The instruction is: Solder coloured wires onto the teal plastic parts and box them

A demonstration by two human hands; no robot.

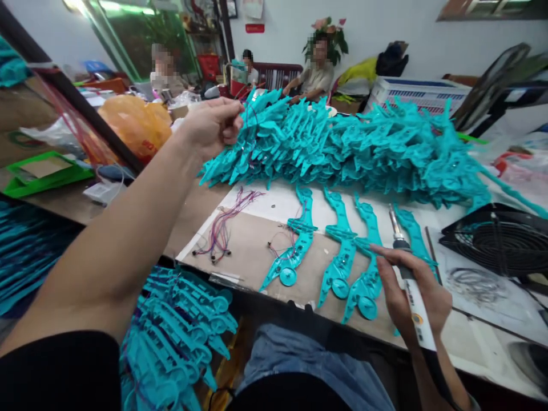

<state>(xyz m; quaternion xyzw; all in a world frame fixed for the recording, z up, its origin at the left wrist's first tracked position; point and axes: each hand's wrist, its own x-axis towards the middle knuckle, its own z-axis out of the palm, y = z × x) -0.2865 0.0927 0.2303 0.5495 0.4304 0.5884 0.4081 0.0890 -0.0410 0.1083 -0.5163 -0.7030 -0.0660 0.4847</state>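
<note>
The left hand (212,127) was raised, its fingertips pinched on a thin wire (249,114) at the near end of the teal pile (363,148). The right hand (413,291) gripped a soldering iron (406,274), tip pointing away, just beside four teal parts (338,257) lying flat on the board (244,251).

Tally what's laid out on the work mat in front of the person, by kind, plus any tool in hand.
Teal plastic parts lying flat in a row: 4
Loose wire bundles: 1
Soldering irons, held in the right hand: 1
Total: 6
The big teal pile behind, which the left hand reaches into, is too tangled to count.
</note>
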